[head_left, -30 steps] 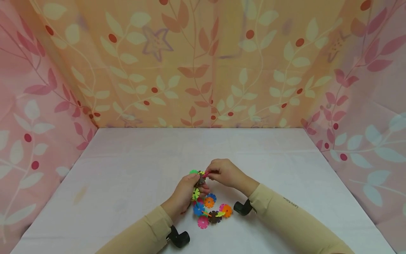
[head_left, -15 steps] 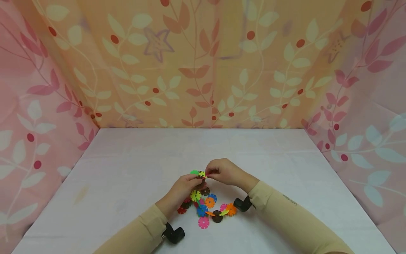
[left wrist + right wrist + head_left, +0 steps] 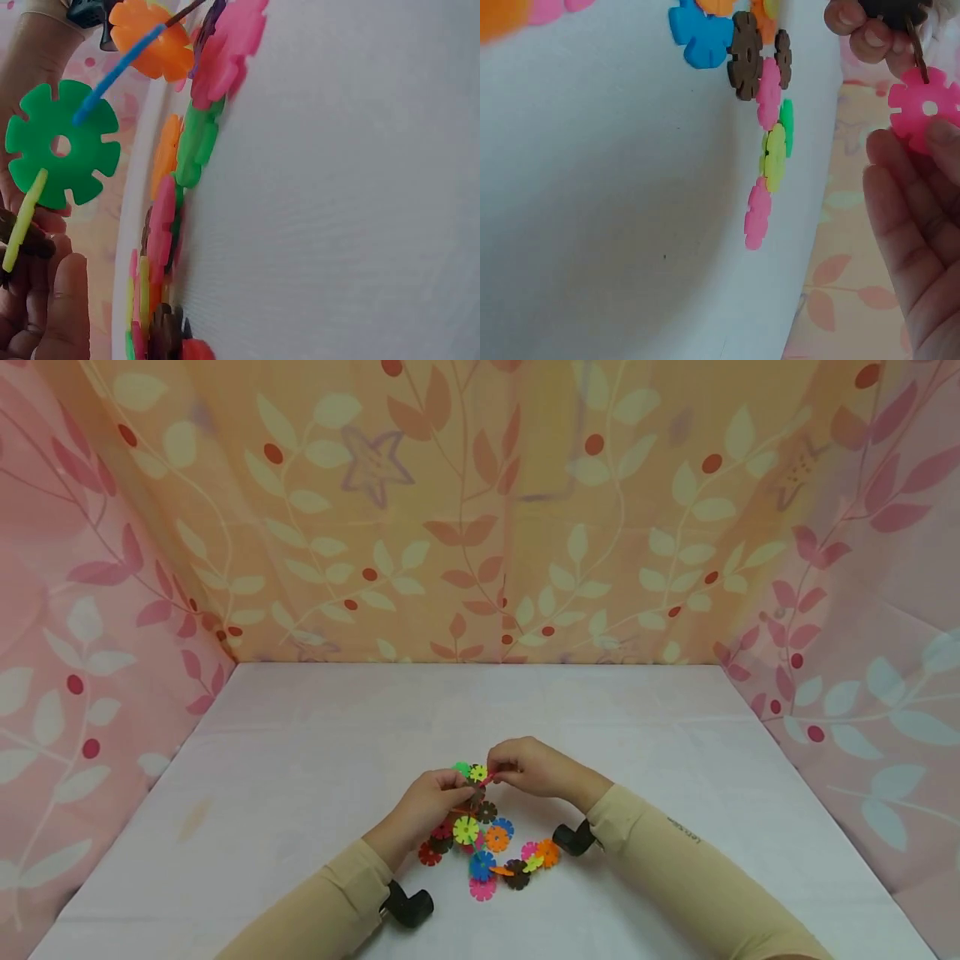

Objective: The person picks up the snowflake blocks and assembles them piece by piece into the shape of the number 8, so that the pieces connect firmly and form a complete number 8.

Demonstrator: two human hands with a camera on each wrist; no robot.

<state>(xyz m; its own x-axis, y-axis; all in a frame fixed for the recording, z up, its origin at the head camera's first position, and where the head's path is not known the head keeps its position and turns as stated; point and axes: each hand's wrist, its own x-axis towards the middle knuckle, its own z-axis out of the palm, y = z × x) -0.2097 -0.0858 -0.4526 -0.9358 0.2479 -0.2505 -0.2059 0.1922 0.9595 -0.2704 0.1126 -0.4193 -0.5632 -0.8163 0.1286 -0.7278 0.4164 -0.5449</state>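
My left hand [image 3: 420, 808] pinches a brown snowflake disc [image 3: 897, 11] that belongs to a linked set of notched plastic discs. With thumb and fingers, my right hand [image 3: 536, 767] holds a pink snowflake disc [image 3: 911, 97]. In the right wrist view a thin brown disc, seen edge-on, meets the pink disc's rim; how deep it sits cannot be told. Linked with the held set, a green disc [image 3: 90, 161] shows large in the left wrist view, with a blue disc [image 3: 124, 69] and a yellow disc [image 3: 26, 217] slotted into it edge-on.
On the white table [image 3: 315, 727], below the hands, lie several more discs, among them a blue disc [image 3: 483, 865], a pink disc [image 3: 483, 890] and an orange disc [image 3: 550, 853]. Patterned cloth [image 3: 480, 510] walls the back and both sides. Black wrist cameras [image 3: 408, 906] hang under both sleeves.
My left hand has turned and shifted slightly left, baring red and brown discs beneath it. The discs on the table have shifted slightly. My right hand has barely moved and keeps the pink disc.
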